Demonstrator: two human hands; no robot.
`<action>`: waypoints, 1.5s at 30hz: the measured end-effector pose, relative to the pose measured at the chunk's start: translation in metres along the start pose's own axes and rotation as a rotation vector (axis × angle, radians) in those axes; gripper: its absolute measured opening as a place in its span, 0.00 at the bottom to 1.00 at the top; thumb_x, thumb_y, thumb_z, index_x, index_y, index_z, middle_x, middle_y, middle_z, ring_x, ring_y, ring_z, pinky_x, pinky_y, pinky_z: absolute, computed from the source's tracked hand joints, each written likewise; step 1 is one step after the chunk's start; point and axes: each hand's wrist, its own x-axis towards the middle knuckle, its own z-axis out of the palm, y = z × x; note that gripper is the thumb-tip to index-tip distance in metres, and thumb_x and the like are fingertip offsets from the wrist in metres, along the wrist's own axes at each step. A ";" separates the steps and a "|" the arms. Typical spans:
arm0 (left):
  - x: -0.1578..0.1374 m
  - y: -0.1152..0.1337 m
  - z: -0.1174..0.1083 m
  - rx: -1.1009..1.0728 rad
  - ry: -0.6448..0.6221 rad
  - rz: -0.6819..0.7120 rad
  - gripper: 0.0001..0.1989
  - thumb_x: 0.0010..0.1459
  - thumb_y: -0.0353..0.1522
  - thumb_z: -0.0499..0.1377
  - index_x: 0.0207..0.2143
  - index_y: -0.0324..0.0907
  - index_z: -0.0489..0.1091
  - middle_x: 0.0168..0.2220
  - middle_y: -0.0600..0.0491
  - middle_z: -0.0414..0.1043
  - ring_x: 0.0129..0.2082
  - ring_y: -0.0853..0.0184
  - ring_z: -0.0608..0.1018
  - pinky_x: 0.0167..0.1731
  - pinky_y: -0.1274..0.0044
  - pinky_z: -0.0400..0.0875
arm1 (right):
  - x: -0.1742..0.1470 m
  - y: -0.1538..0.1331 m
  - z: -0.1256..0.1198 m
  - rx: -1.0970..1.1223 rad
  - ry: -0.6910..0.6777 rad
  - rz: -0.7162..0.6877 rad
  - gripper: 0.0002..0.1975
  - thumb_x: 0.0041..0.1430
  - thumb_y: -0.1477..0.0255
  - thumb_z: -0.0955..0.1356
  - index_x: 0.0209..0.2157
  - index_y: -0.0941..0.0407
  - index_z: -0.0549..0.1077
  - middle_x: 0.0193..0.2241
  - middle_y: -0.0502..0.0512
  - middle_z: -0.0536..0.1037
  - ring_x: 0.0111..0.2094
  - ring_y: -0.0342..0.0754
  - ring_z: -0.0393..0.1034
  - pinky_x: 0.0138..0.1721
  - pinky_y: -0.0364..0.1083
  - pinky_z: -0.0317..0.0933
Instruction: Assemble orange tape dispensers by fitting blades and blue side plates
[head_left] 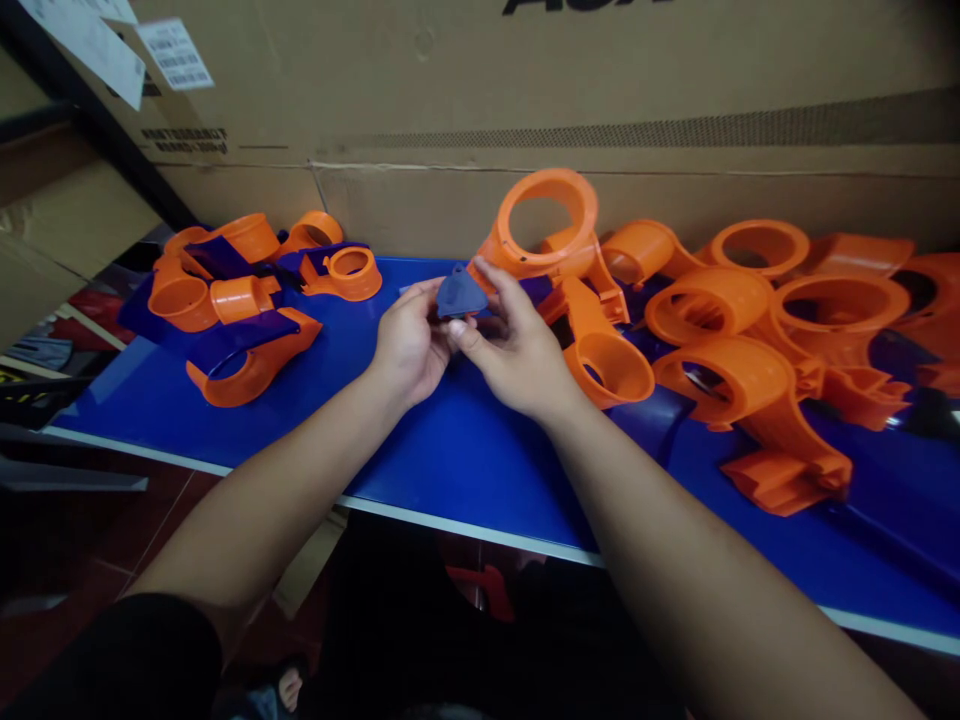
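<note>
Above the middle of the blue tabletop, my left hand (412,345) and my right hand (517,345) meet around a small dark blue plastic piece (460,293), roughly triangular with a rounded tab on top. Fingers of both hands are closed on its sides, and a bit of orange shows beneath it. Right behind my right fingers rises an orange tape dispenser (585,215) with a large ring; whether it joins the held piece is hidden. Another orange dispenser part (611,365) lies beside my right wrist.
Several orange tape dispensers (727,380) are heaped on the right of the blue table (457,470). A smaller group of orange parts (247,300) with dark blue pieces lies at the left. A large cardboard box (420,90) stands behind the table.
</note>
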 end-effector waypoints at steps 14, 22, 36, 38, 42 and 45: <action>-0.003 0.000 -0.017 0.874 -0.093 0.711 0.20 0.68 0.43 0.59 0.58 0.48 0.66 0.54 0.47 0.74 0.46 0.64 0.81 0.43 0.73 0.79 | 0.004 -0.009 -0.013 -0.125 0.090 -0.021 0.30 0.60 0.63 0.75 0.63 0.51 0.74 0.60 0.55 0.79 0.60 0.60 0.75 0.66 0.60 0.67; -0.007 0.010 -0.018 1.250 -0.270 0.994 0.22 0.67 0.40 0.62 0.59 0.41 0.69 0.54 0.45 0.76 0.54 0.61 0.79 0.57 0.68 0.76 | 0.002 -0.011 -0.014 -0.170 0.053 -0.056 0.30 0.61 0.71 0.71 0.65 0.51 0.73 0.57 0.52 0.81 0.56 0.56 0.78 0.61 0.56 0.71; 0.001 0.035 -0.028 1.339 -0.408 0.837 0.15 0.60 0.41 0.68 0.41 0.44 0.69 0.35 0.55 0.71 0.29 0.69 0.72 0.31 0.75 0.70 | -0.001 -0.015 -0.011 -0.266 -0.047 -0.021 0.27 0.59 0.73 0.70 0.60 0.51 0.77 0.55 0.52 0.83 0.55 0.58 0.77 0.60 0.58 0.70; 0.001 0.038 -0.028 1.331 -0.420 0.820 0.18 0.55 0.40 0.71 0.36 0.45 0.65 0.31 0.57 0.67 0.27 0.70 0.69 0.28 0.75 0.66 | -0.002 -0.019 -0.010 -0.262 -0.106 -0.029 0.25 0.57 0.76 0.70 0.57 0.50 0.78 0.50 0.51 0.85 0.51 0.57 0.79 0.55 0.57 0.72; 0.001 0.040 -0.028 1.361 -0.423 0.865 0.22 0.50 0.36 0.71 0.29 0.45 0.57 0.25 0.60 0.60 0.25 0.71 0.64 0.27 0.75 0.60 | -0.003 -0.020 -0.008 -0.228 -0.145 -0.043 0.23 0.57 0.77 0.69 0.54 0.51 0.80 0.50 0.52 0.84 0.50 0.57 0.79 0.55 0.55 0.72; 0.002 0.037 -0.027 1.362 -0.374 0.885 0.25 0.53 0.37 0.68 0.26 0.45 0.51 0.23 0.61 0.54 0.23 0.72 0.59 0.26 0.74 0.55 | -0.003 -0.018 -0.010 -0.214 -0.122 -0.011 0.23 0.58 0.74 0.71 0.56 0.51 0.79 0.53 0.52 0.83 0.54 0.57 0.78 0.58 0.56 0.70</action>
